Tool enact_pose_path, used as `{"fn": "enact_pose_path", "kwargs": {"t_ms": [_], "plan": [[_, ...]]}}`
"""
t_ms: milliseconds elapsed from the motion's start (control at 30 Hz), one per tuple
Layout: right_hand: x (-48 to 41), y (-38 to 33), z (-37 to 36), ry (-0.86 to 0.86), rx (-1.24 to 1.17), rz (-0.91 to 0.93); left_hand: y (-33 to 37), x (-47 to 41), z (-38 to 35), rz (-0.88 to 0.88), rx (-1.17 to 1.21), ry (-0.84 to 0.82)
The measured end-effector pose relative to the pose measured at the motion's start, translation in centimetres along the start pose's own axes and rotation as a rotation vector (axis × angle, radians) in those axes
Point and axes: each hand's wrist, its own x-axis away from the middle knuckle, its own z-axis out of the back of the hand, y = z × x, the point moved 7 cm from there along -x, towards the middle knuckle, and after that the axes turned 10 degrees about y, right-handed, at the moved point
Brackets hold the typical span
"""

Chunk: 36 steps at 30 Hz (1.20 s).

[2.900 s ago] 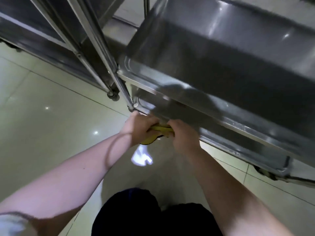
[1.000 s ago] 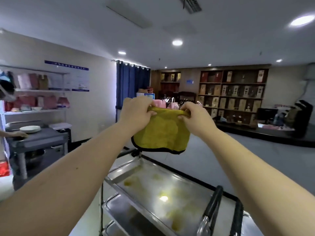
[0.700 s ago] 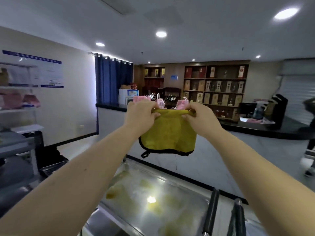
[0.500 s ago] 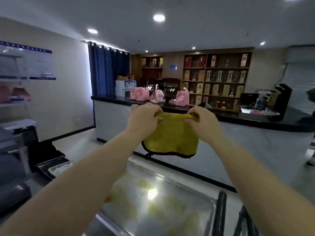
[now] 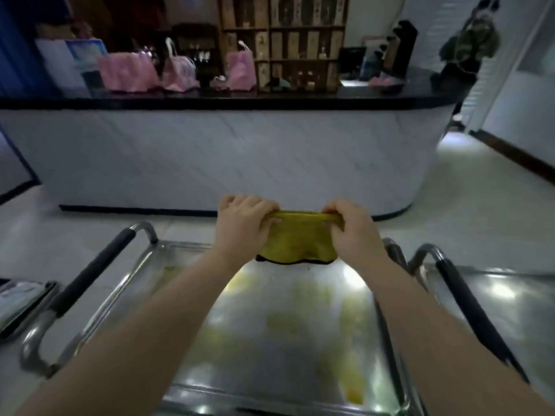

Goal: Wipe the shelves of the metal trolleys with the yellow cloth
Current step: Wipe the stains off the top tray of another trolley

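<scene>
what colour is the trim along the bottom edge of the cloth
Black, a thin edging under the yellow cloth; seen in the head view.

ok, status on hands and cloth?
Left hand and right hand both pinch the yellow cloth by its top edge. Cloth hangs over the far end of the trolley top shelf, contact unclear. Yellowish patches on shelf; nothing seen blocking.

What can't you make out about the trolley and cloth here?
Head view only.
Far edge of the top shelf: behind the yellow cloth, left hand and right hand.
The lower shelves: hidden beneath the top shelf.
The second trolley, right: cut by the frame edge.
Yellowish patches on the shelf: blurred; stains or reflections, unclear.
</scene>
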Motion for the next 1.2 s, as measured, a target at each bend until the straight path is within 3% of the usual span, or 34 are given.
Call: {"fn": "enact_pose_path", "kwargs": {"t_ms": [167,433,567,700,833,1000,1200], "plan": [[8.3,3.0,-3.3,0.021,0.007,-0.331,-1.6,6.7,-5.0,0.0,0.196,-0.199],[21.0,5.2,-2.1,-0.116,-0.019,-0.68,0.9,18.0,-8.0,0.025,0.568,-0.609],[24.3,7.0,0.2,-0.174,0.026,-0.759,3.2,20.6,-8.2,0.12,0.816,-0.67],[24.5,12.2,-1.2,-0.23,0.204,-0.783,5.1,23.7,-14.0,0.211,0.668,-0.838],[26.5,17.0,-5.1,-0.363,0.478,-0.79,4.9,28.3,-19.2,0.173,0.364,-1.011],[31.5,16.2,-9.8,-0.571,0.528,-0.576,1.4,31.4,-21.0,0.131,0.219,-0.955],[35.5,17.5,-11.6,-0.732,0.687,-0.532,-5.4,31.7,-25.3,0.214,-0.028,-0.994]]}}
